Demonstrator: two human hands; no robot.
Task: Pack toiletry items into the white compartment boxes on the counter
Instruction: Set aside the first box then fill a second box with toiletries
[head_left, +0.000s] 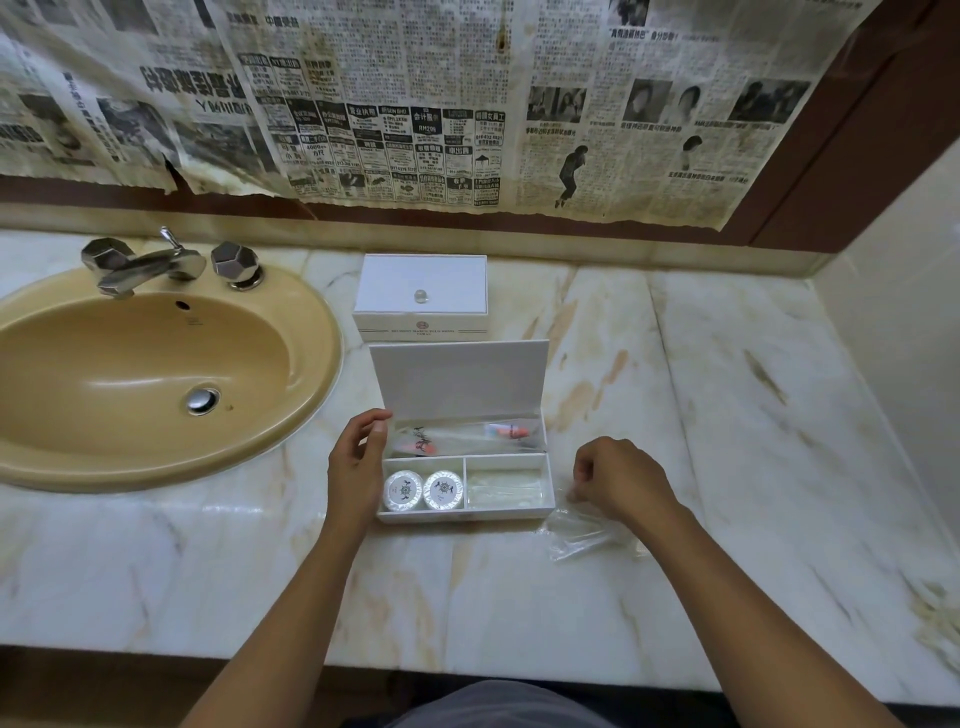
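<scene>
An open white compartment box (549, 480) sits mid-counter with its lid (460, 379) raised at the back. Its rear slot holds clear-wrapped items with orange parts (462, 437). The front left cell has two round wrapped soaps (423, 490); the front right cell has a clear packet (504, 487). My left hand (358, 470) rests against the box's left side, fingers loosely curled and holding nothing. My right hand (621, 480) is right of the box, its fingers pinching a clear plastic packet (587, 532) that lies on the counter. A second white box (422, 293), shut, stands behind.
A tan oval sink (130, 387) with a chrome tap (150, 265) fills the left of the marble counter (727, 415). Newspaper sheets (415, 104) cover the wall behind. A side wall rises at the far right. The counter's front edge runs below my forearms.
</scene>
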